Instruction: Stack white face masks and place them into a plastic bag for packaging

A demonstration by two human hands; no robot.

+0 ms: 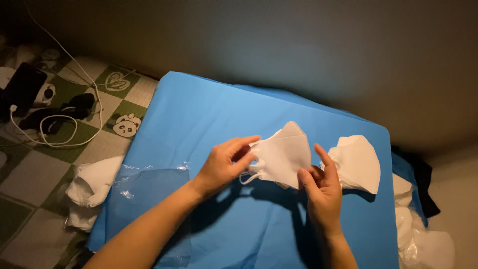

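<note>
Over the middle of the bench (209, 114), which was covered by a blue sheet, a folded white mask (284, 154) was held up between both hands. Near the right edge of the bench a stack of white masks (358, 162) was set, just beside the held mask and close behind the right hand (323, 192). A clear plastic bag (149, 194) was spread over the bench's near left corner, under the left forearm. Off the left edge, more white masks (92, 187) were piled on a checked green and white cover (30, 174), where a white cable (59, 134) and a dark phone (25, 84) were also laid. Beyond the right edge, further white masks (423, 239) were heaped beside a dark cloth (423, 184).

The left hand (224, 164) was reached in from the lower left, its fingers closed on the mask's left end by the ear loop. The right hand was raised from below, thumb and forefinger pinched on the mask's lower right edge.
</note>
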